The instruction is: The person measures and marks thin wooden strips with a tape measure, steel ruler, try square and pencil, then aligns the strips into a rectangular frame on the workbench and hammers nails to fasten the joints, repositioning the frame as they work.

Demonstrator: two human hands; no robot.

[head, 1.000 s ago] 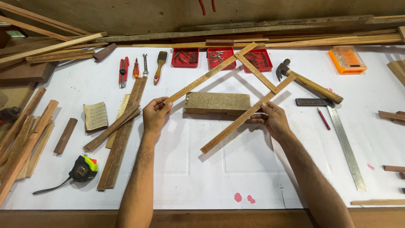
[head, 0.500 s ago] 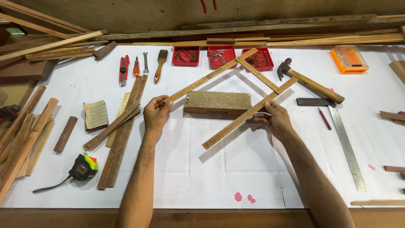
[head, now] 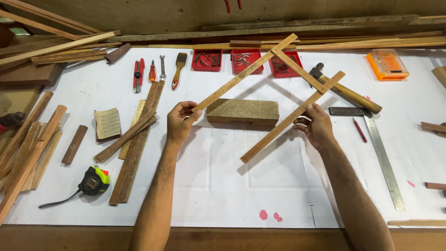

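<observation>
I held the three-slat wooden frame (head: 278, 88) raised above the tabletop's (head: 223, 186) middle, left hand (head: 179, 123) pinching one slat's end, right hand (head: 316, 125) clamped on another; checking its squareness seemed underway, needing steady alignment next.

Hammer (head: 346, 92) head partly hidden behind slat frame (head: 297, 69).

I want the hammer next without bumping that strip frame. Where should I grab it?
Probably the hammer handle's free lower-right end, approached from the right. Its head lies under the raised frame of strips held by the left hand and right hand; the handle end lies clear.
</observation>
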